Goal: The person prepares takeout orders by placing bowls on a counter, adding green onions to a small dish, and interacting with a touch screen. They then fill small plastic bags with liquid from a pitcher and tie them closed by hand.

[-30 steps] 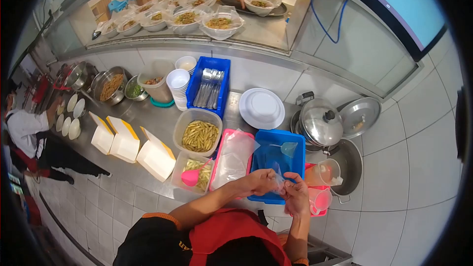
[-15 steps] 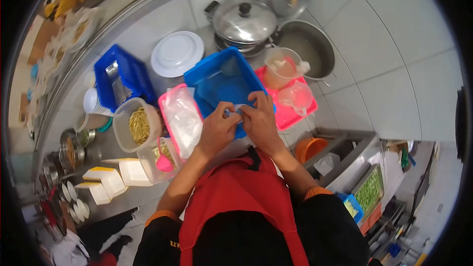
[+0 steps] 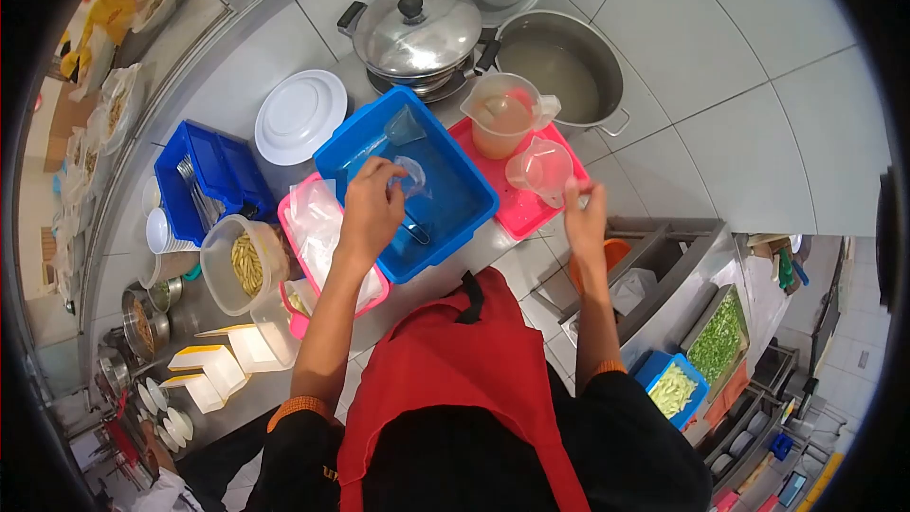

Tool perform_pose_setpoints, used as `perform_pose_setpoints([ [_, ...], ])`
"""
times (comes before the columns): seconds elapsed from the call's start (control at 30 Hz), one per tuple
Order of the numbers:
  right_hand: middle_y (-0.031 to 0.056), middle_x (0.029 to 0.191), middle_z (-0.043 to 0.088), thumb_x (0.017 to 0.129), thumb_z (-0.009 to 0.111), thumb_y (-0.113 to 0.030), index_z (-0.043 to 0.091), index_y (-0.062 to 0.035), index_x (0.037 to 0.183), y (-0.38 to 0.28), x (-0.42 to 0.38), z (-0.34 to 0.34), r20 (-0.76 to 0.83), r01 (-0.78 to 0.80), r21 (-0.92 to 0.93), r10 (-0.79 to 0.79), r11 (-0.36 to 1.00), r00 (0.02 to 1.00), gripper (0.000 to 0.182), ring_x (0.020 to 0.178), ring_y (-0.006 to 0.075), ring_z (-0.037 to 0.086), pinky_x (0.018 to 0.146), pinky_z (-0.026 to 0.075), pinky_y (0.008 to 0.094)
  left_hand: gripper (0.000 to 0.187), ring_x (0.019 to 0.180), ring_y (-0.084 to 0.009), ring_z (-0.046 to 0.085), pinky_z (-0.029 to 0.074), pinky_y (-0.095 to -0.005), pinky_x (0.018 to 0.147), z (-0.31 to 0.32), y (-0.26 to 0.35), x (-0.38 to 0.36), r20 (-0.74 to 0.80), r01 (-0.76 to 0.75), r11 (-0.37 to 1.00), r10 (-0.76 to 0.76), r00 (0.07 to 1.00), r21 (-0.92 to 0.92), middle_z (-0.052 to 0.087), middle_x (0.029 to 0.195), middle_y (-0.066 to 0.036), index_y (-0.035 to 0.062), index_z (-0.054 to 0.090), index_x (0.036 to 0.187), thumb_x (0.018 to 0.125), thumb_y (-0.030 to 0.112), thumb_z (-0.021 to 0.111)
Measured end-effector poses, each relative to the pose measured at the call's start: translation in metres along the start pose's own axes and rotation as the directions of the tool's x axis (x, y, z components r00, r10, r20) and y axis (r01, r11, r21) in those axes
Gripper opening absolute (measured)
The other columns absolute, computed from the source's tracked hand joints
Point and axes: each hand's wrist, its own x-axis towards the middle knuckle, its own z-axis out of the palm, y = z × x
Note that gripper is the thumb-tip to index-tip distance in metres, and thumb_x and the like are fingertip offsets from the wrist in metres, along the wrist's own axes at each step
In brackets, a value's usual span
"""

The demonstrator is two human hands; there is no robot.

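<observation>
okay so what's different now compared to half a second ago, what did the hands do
The hands have parted. The left hand has gone forward over the blue tub, holding a small clear bag in its grip. The right hand has let go of the bag and swung out right to the empty clear jug on the pink tray. The tub, tray and lidded pot sit as before.

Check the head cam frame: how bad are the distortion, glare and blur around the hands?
Head view: strong fisheye, counter edge and wall tiles bow, black vignette rings the frame. Even overhead light, soft shadows; glare on the steel pot lid. Left hand over the blue tub and right hand by the clear jug look slightly soft; edges smear most.
</observation>
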Motion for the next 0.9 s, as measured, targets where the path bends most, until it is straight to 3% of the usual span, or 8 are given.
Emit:
perform_pose_setpoints([
  [0.07, 0.009, 0.091, 0.058, 0.096, 0.06, -0.024, 0.054, 0.0006, 0.107, -0.004, -0.028, 0.005, 0.27, -0.458, 0.418, 0.374, 0.784, 0.887, 0.028, 0.065, 0.0134, 0.054, 0.059, 0.047, 0.029, 0.019, 0.067, -0.0293, 0.062, 0.049, -0.0358, 0.061, -0.001, -0.002, 0.003, -0.012, 0.023, 0.998, -0.022, 1.0, 0.053, 0.061, 0.093, -0.017, -0.0038, 0.066, 0.092, 0.076, -0.009, 0.057],
  [0.1, 0.009, 0.091, 0.058, 0.096, 0.06, -0.024, 0.054, 0.0006, 0.107, 0.001, -0.035, 0.013, 0.281, -0.465, 0.415, 0.376, 0.782, 0.883, 0.028, 0.065, 0.0134, 0.054, 0.059, 0.047, 0.029, 0.019, 0.067, -0.0293, 0.062, 0.049, -0.0358, 0.061, 0.0, -0.002, 0.003, -0.012, 0.034, 0.998, -0.033, 0.999, 0.057, 0.061, 0.093, -0.017, -0.0038, 0.066, 0.092, 0.076, -0.009, 0.057],
  [0.17, 0.005, 0.087, 0.057, 0.099, 0.056, -0.022, 0.056, -0.0002, 0.106, 0.007, -0.044, 0.025, 0.236, -0.396, 0.536, 0.318, 0.746, 0.918, 0.023, 0.061, 0.0088, 0.052, 0.056, 0.046, 0.025, 0.018, 0.069, -0.0289, 0.063, 0.05, -0.0352, 0.063, 0.003, -0.001, 0.004, 0.021, -0.013, 0.998, 0.012, 1.0, 0.057, 0.062, 0.094, -0.017, -0.0035, 0.066, 0.091, 0.076, -0.009, 0.058],
  [0.3, 0.0037, 0.082, 0.056, 0.098, 0.057, -0.016, 0.06, 0.0027, 0.098, 0.019, -0.038, 0.016, 0.134, -0.186, 0.393, 0.144, 0.9, 0.981, 0.019, 0.065, 0.0092, 0.054, 0.058, 0.046, 0.0259, 0.02, 0.068, -0.0244, 0.063, 0.051, -0.0326, 0.063, 0.017, -0.003, 0.006, 0.034, -0.029, 0.996, 0.026, 0.999, 0.089, 0.063, 0.094, -0.016, -0.0023, 0.067, 0.093, 0.075, -0.009, 0.061],
  [0.5, 0.0089, 0.078, 0.055, 0.093, 0.06, -0.009, 0.062, 0.0019, 0.095, -0.055, 0.009, -0.043, 0.279, -0.026, 0.302, -0.062, 0.953, 0.958, 0.011, 0.061, 0.0164, 0.053, 0.055, 0.043, 0.027, 0.027, 0.074, -0.0302, 0.064, 0.052, -0.0356, 0.069, 0.035, 0.008, 0.005, 0.132, -0.058, 0.994, 0.046, 0.99, 0.091, 0.062, 0.1, -0.016, -0.0033, 0.066, 0.101, 0.076, -0.006, 0.058],
  [0.57, 0.0124, 0.075, 0.055, 0.088, 0.064, -0.005, 0.062, 0.0016, 0.095, -0.073, 0.024, -0.053, 0.316, 0.239, 0.229, -0.305, 0.943, 0.898, 0.01, 0.057, 0.0221, 0.053, 0.053, 0.042, 0.0294, 0.03, 0.082, -0.0347, 0.063, 0.052, -0.039, 0.074, 0.04, 0.013, 0.004, 0.176, -0.177, 0.969, 0.147, 0.973, 0.17, 0.06, 0.104, -0.016, -0.0029, 0.065, 0.105, 0.076, -0.005, 0.056],
  [0.8, 0.0126, 0.077, 0.061, 0.081, 0.071, -0.011, 0.065, -0.0013, 0.09, -0.113, 0.044, -0.051, 0.463, 0.437, 0.245, -0.5, 0.866, 0.732, 0.015, 0.062, 0.0292, 0.057, 0.057, 0.047, 0.0374, 0.032, 0.081, -0.0335, 0.063, 0.051, -0.0392, 0.074, 0.043, 0.025, 0.0, 0.181, -0.221, 0.964, 0.193, 0.964, 0.151, 0.061, 0.103, -0.016, -0.0025, 0.065, 0.105, 0.075, -0.005, 0.056],
  [0.9, 0.0112, 0.078, 0.062, 0.08, 0.072, -0.015, 0.065, -0.0022, 0.086, -0.123, 0.047, -0.047, 0.484, 0.531, 0.205, -0.557, 0.822, 0.675, 0.016, 0.066, 0.031, 0.059, 0.059, 0.048, 0.0392, 0.031, 0.074, -0.0272, 0.064, 0.052, -0.0351, 0.069, 0.034, 0.03, 0.0, 0.178, -0.076, 0.995, 0.087, 0.98, -0.071, 0.063, 0.102, -0.015, -0.0024, 0.066, 0.105, 0.075, -0.004, 0.057],
])
